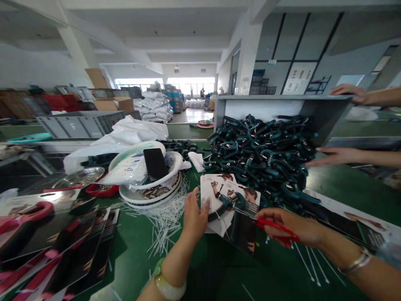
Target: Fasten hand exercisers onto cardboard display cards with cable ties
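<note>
My left hand (pixel 194 213) grips the left edge of a printed cardboard card (pixel 232 223), thumb on its face. A dark teal curved tool (pixel 239 200) lies against the card, its exact kind unclear. In my right hand (pixel 290 225) is a pair of red-handled scissors (pixel 277 228), fingers around the handles. Their blades reach over the card beside the teal tool; the tips are hard to make out. White cable ties (pixel 166 225) lie scattered left of my left hand, with a few longer ones (pixel 308 261) below my right wrist.
Teal tools (pixel 260 150) pile out of a tipped grey crate (pixel 282 98); a co-worker's hands (pixel 338 156) are at its right. A black phone (pixel 156 165) rests on stacked white bowls (pixel 150 200). Cards with pink tools (pixel 72 246) lie left. Another grey crate (pixel 81 125) stands behind.
</note>
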Tool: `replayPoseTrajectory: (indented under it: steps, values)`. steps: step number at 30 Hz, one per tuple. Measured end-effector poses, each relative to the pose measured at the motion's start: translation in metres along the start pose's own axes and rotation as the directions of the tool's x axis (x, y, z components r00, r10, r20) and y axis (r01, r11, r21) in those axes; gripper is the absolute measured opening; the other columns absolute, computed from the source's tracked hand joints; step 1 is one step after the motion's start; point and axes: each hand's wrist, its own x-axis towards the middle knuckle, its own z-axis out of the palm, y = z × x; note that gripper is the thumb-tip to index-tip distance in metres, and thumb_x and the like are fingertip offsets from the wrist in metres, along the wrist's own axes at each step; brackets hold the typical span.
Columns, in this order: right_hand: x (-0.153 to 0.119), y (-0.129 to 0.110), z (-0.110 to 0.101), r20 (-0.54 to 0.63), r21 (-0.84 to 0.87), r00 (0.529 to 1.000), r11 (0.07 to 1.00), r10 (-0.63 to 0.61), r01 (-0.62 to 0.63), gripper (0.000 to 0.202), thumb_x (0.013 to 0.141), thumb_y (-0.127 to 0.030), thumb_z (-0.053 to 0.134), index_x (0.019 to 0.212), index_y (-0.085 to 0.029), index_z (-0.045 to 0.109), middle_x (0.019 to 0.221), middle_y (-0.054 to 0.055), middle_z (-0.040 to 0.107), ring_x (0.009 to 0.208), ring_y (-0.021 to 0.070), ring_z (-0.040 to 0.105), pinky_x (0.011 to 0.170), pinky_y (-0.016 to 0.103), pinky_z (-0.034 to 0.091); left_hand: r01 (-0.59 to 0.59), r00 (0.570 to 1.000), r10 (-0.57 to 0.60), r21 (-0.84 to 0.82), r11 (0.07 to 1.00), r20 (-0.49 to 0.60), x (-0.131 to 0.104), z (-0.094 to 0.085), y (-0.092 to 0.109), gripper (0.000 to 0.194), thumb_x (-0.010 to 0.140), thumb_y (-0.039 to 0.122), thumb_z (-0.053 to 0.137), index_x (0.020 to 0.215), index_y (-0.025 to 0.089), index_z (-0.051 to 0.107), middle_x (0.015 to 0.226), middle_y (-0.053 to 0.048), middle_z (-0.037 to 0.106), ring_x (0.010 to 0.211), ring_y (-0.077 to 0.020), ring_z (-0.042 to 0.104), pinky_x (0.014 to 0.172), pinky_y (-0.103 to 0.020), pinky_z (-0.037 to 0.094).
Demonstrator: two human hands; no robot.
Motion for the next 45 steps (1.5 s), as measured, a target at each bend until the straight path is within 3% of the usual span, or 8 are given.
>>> replayPoseTrajectory:
  steps: [2, 6, 12, 20, 24, 27, 37, 45]
  values:
    - [0.001, -0.012, 0.000, 0.056, -0.099, 0.998, 0.995, 0.006, -0.001, 0.056, 0.066, -0.055, 0.072, 0.102, -0.015, 0.055, 0.070, -0.004, 0.055, 0.045, 0.0025, 0.047, 0.042, 0.015, 0.039, -0.020, 1.000, 0.017, 0.141, 0.990, 0.017, -0.009, -0.015, 0.004, 0.027, 0.081, 0.032, 0.054, 0.103, 0.017, 0.061, 0.102, -0.010, 0.060, 0.086, -0.0208, 0.057, 0.077, -0.035, 0.045]
    - [0.015, -0.034, 0.003, 0.166, -0.245, 0.986, 0.969, 0.029, 0.013, 0.051, 0.066, -0.050, 0.073, 0.099, -0.013, 0.061, 0.066, -0.004, 0.055, 0.045, 0.0023, 0.046, 0.041, 0.014, 0.038, -0.057, 0.942, -0.048, 0.300, 0.952, 0.332, -0.035, -0.027, 0.024, 0.028, 0.083, 0.046, 0.051, 0.073, 0.025, 0.067, 0.074, -0.001, 0.064, 0.067, -0.0174, 0.059, 0.059, -0.026, 0.036]
    - [0.042, -0.043, 0.004, 0.231, -0.304, 0.971, 0.953, 0.055, 0.018, 0.048, 0.063, -0.053, 0.074, 0.091, -0.015, 0.063, 0.056, -0.006, 0.055, 0.038, 0.0022, 0.042, 0.036, 0.014, 0.033, 0.105, 0.915, -0.206, 0.288, 0.952, 0.347, -0.042, -0.011, 0.032, 0.020, 0.078, 0.041, 0.056, 0.077, 0.027, 0.071, 0.068, 0.000, 0.066, 0.063, -0.0175, 0.058, 0.052, -0.024, 0.025]
    - [0.050, -0.045, 0.004, 0.233, -0.251, 0.967, 0.967, 0.098, -0.038, 0.046, 0.061, -0.052, 0.076, 0.085, -0.016, 0.060, 0.053, -0.009, 0.053, 0.032, 0.0006, 0.038, 0.030, 0.012, 0.027, 0.316, 0.868, -0.287, -0.006, 0.949, 0.405, -0.046, -0.001, 0.026, 0.027, 0.076, 0.042, 0.056, 0.065, 0.019, 0.065, 0.051, 0.003, 0.049, 0.050, -0.0116, 0.041, 0.049, -0.023, 0.022]
    - [0.057, -0.046, 0.001, 0.267, -0.269, 0.959, 0.963, 0.098, -0.023, 0.046, 0.058, -0.047, 0.079, 0.084, -0.015, 0.059, 0.052, -0.009, 0.053, 0.032, 0.0008, 0.039, 0.030, 0.011, 0.031, 0.478, 0.840, -0.256, -0.427, 0.767, 0.479, -0.045, 0.008, 0.021, 0.037, 0.068, 0.052, 0.060, 0.064, 0.017, 0.053, 0.054, 0.005, 0.040, 0.052, -0.0092, 0.034, 0.051, -0.022, 0.025]
    - [0.064, -0.048, -0.003, 0.298, -0.270, 0.949, 0.963, 0.099, -0.016, 0.046, 0.059, -0.047, 0.079, 0.086, -0.015, 0.058, 0.054, -0.009, 0.055, 0.033, 0.0009, 0.041, 0.031, 0.011, 0.033, 0.498, 0.850, -0.261, -0.534, 0.683, 0.458, -0.048, 0.011, 0.021, 0.043, 0.065, 0.058, 0.061, 0.068, 0.016, 0.050, 0.056, 0.006, 0.038, 0.053, -0.0082, 0.030, 0.051, -0.021, 0.024]
    - [0.069, -0.054, 0.003, 0.299, -0.272, 0.943, 0.960, 0.144, -0.061, 0.051, 0.057, -0.050, 0.078, 0.086, -0.015, 0.056, 0.050, -0.010, 0.054, 0.031, 0.0016, 0.040, 0.028, 0.011, 0.031, 0.294, 0.929, -0.163, -0.396, 0.870, 0.331, -0.067, 0.015, 0.013, 0.024, 0.082, 0.037, 0.052, 0.069, 0.017, 0.050, 0.055, 0.007, 0.029, 0.052, -0.0085, 0.026, 0.051, -0.022, 0.021]
    - [0.078, -0.045, -0.005, 0.370, -0.300, 0.926, 0.953, 0.073, 0.045, 0.045, 0.057, -0.041, 0.081, 0.085, -0.014, 0.058, 0.052, -0.011, 0.053, 0.031, 0.0011, 0.040, 0.028, 0.011, 0.030, 0.253, 0.948, -0.127, -0.448, 0.857, 0.293, -0.073, 0.019, 0.010, 0.026, 0.085, 0.039, 0.049, 0.071, 0.017, 0.049, 0.059, 0.006, 0.032, 0.055, -0.0096, 0.029, 0.054, -0.022, 0.026]
